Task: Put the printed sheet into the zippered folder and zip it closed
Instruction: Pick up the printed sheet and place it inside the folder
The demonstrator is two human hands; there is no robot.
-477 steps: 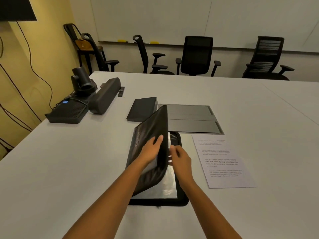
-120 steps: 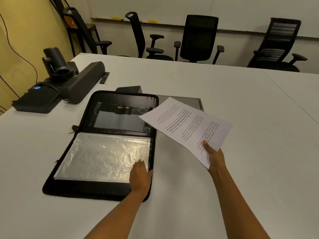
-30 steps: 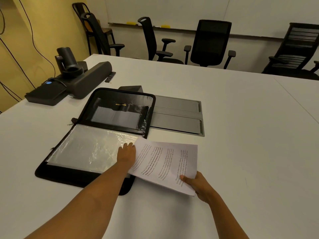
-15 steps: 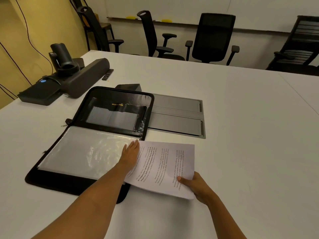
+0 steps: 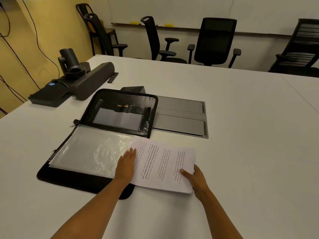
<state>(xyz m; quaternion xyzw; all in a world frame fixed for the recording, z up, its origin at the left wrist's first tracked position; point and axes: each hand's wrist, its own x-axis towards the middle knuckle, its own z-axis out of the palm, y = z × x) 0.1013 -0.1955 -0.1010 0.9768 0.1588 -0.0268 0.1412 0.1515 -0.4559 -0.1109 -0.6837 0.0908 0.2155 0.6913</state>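
- Folder [image 5: 69,180] lies open flat on the desk [image 5: 241,144], left of centre. One half is toward the near edge and the other half beyond it.
- Near half is covered by a clear plastic sleeve [image 5: 89,152], crinkled and shiny.
- Far half shows a black inner pocket with gold lettering, too small to read.
- Zip is undone all round. The zip tab [image 5: 76,121] sticks out at the left end of the hinge.
- Sheet [image 5: 164,168] is printed side up, text running sideways to the viewer. It is mostly on the desk just right of the folder's near half, and its left edge overlaps the folder's right edge.
- Can't tell whether that edge is inside the sleeve or on top of it, because the hand covers the seam.
- Left hand [image 5: 126,165] is flat, palm down, fingers straight and together. It presses on the sleeve's right edge where the sheet meets it.
- Right hand [image 5: 198,180] pinches the sheet at its near right corner. The thumb is on top and the other fingers are hidden under the paper. That corner is lifted slightly off the desk.
- Grey hatch [image 5: 179,118] is set flush in the desk, just right of the folder's far half.
- Small black box [image 5: 134,88] sits behind the folder's far edge.
- Speaker bar [image 5: 93,80], camera [image 5: 69,57] and remote [image 5: 113,77] are toward the far left corner.
- Black chairs [image 5: 214,40] stand past the desk's far edge, along the wall.
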